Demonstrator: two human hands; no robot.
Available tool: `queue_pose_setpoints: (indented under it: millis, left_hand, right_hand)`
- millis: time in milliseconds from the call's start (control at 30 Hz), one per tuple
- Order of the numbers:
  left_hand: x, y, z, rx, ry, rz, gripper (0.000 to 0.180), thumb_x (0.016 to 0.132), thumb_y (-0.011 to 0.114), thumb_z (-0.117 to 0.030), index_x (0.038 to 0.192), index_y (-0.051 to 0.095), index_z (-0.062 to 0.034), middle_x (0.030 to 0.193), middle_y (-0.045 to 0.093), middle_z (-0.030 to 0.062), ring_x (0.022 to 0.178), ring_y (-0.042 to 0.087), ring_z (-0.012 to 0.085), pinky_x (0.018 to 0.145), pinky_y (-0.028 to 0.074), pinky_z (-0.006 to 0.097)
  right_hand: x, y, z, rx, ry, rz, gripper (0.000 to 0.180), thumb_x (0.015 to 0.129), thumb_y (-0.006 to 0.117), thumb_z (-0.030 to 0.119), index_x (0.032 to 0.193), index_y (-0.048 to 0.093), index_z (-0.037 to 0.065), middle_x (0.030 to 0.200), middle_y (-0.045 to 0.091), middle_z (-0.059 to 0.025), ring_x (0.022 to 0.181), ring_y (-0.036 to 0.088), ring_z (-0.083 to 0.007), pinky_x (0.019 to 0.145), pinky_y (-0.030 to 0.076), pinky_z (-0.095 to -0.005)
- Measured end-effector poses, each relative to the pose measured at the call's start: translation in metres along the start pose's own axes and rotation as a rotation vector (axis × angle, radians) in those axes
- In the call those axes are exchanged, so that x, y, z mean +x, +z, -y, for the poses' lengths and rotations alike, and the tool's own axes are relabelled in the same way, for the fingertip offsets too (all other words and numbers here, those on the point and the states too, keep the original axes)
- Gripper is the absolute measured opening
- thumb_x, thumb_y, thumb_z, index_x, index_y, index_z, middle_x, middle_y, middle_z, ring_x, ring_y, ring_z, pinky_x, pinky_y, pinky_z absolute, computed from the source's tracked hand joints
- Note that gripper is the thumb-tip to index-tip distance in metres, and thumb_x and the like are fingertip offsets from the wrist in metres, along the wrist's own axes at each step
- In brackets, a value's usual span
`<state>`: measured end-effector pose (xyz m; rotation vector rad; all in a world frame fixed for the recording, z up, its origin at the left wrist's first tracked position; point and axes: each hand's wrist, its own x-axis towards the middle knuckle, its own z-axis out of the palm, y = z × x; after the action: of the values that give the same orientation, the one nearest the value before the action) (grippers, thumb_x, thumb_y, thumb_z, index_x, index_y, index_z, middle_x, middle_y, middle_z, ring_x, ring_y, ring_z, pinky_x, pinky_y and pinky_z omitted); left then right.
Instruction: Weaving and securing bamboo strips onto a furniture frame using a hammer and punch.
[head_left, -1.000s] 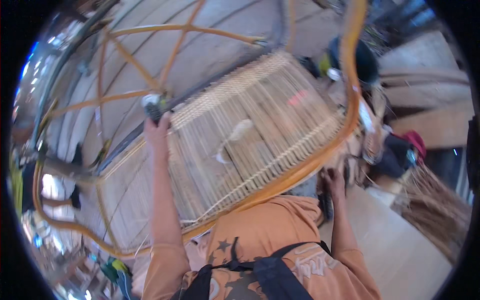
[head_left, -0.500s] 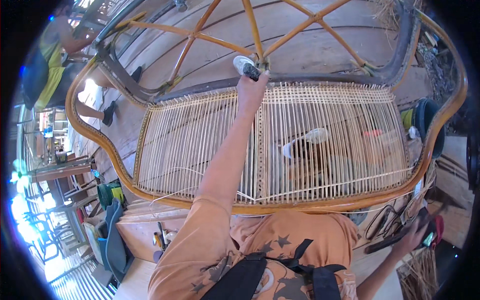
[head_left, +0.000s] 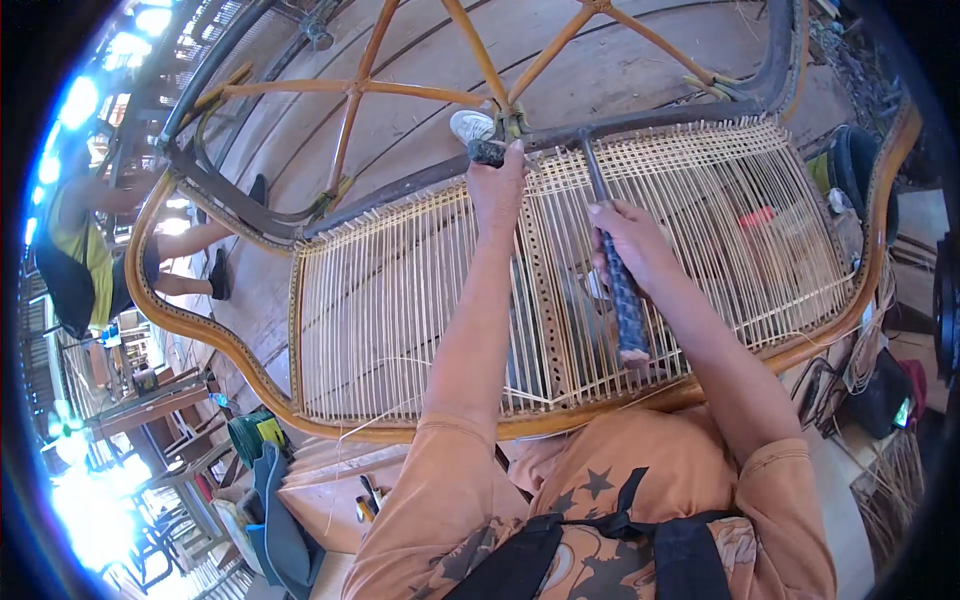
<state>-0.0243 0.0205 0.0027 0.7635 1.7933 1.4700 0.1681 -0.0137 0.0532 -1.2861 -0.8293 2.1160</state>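
Note:
My left hand (head_left: 497,190) is closed around a short, dark-wrapped handle (head_left: 487,153) at the far edge of the cane seat (head_left: 400,330), close to its middle strip. Whatever the handle belongs to is hidden. A pale rounded thing (head_left: 471,125) shows just beyond it. With my right hand (head_left: 632,243) I grip a hammer (head_left: 622,300) by its slim shaft, above the blue-black wrapped grip. Its top end reaches the dark rail (head_left: 660,128) along the seat's far edge; the head is hard to make out. Light strands run lengthwise across the seat, with tighter weaving along the far edge.
Orange-brown rattan poles (head_left: 360,90) cross beyond the seat, over a plank floor. At the far left another person (head_left: 85,240) stands beside the frame. A dark bucket (head_left: 862,185) is at the right, and bundled cane strips (head_left: 890,490) lie at the lower right.
My right hand has come from the lower right to over the seat, bringing the hammer. My left hand stays at the seat's far edge. The view has turned slightly.

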Motion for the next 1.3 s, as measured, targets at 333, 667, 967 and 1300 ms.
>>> queue_pose_setpoints:
  millis: [333, 667, 967, 1300]
  left_hand:
    - [0.001, 0.000, 0.000, 0.152, -0.070, 0.007, 0.031, 0.078, 0.066, -0.028, 0.081, 0.064, 0.0034, 0.067, 0.064, 0.0123, 0.066, 0.063, 0.0200, 0.067, 0.049, 0.033]
    - [0.003, 0.004, 0.006, 0.337, 0.060, -0.007, 0.036, 0.076, 0.067, -0.030, 0.090, 0.063, 0.0037, 0.084, 0.067, 0.0209, 0.082, 0.066, 0.0327, 0.076, 0.048, 0.039]
    - [0.004, 0.006, 0.003, 0.427, 0.154, -0.045, 0.032, 0.079, 0.066, -0.026, 0.090, 0.063, 0.0039, 0.079, 0.067, 0.0181, 0.076, 0.065, 0.0300, 0.073, 0.048, 0.038]
    - [-0.001, -0.005, -0.009, 0.100, -0.027, 0.026, 0.022, 0.081, 0.066, -0.023, 0.085, 0.060, -0.0019, 0.065, 0.059, 0.0038, 0.050, 0.055, 0.0107, 0.048, 0.045, 0.023]
  right_hand:
    - [0.018, 0.007, -0.023, 0.227, 0.146, -0.035, 0.027, 0.089, 0.055, 0.034, 0.084, 0.052, 0.008, 0.062, 0.051, -0.0041, 0.044, 0.052, -0.0176, 0.039, 0.042, -0.0343]
    - [0.016, 0.016, -0.024, 0.230, 0.161, -0.070, 0.030, 0.093, 0.047, 0.035, 0.098, 0.049, 0.005, 0.065, 0.049, -0.0017, 0.045, 0.050, -0.0134, 0.035, 0.040, -0.0290]
    - [0.016, 0.011, -0.023, 0.081, 0.195, 0.027, 0.030, 0.093, 0.047, 0.035, 0.093, 0.051, 0.006, 0.062, 0.049, -0.0010, 0.041, 0.048, -0.0127, 0.034, 0.039, -0.0293]
    - [0.014, 0.009, -0.029, 0.115, 0.146, -0.016, 0.029, 0.093, 0.048, 0.036, 0.093, 0.051, 0.007, 0.063, 0.049, -0.0014, 0.041, 0.048, -0.0133, 0.034, 0.038, -0.0294]
